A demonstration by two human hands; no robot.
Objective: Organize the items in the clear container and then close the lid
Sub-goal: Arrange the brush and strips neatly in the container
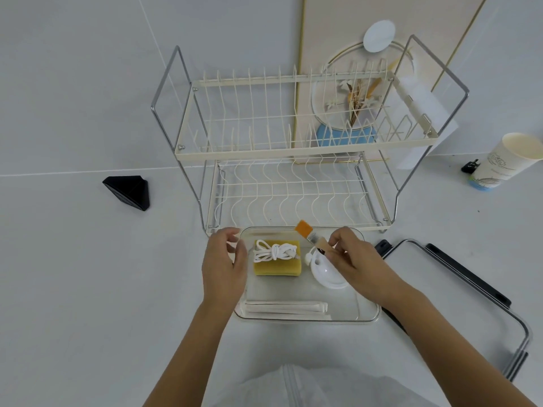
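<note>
Clear container [367, 314] is sitting on the table before the dish rack [293, 148], lid [458, 292] waiting at its right. Right hand [357, 259] is pinching the brush [311, 237] above it, probably seeking a free place; left hand [224, 265], half open and empty, is steadying the wall.

One head-worn wide-angle view looks forward and steeply down from just above the clear container [308, 317], close to it; both forearms enter from the bottom edge, the two-tier dish rack [293, 148] stands just beyond the container, and the white surface [88, 274] fills the rest
</note>
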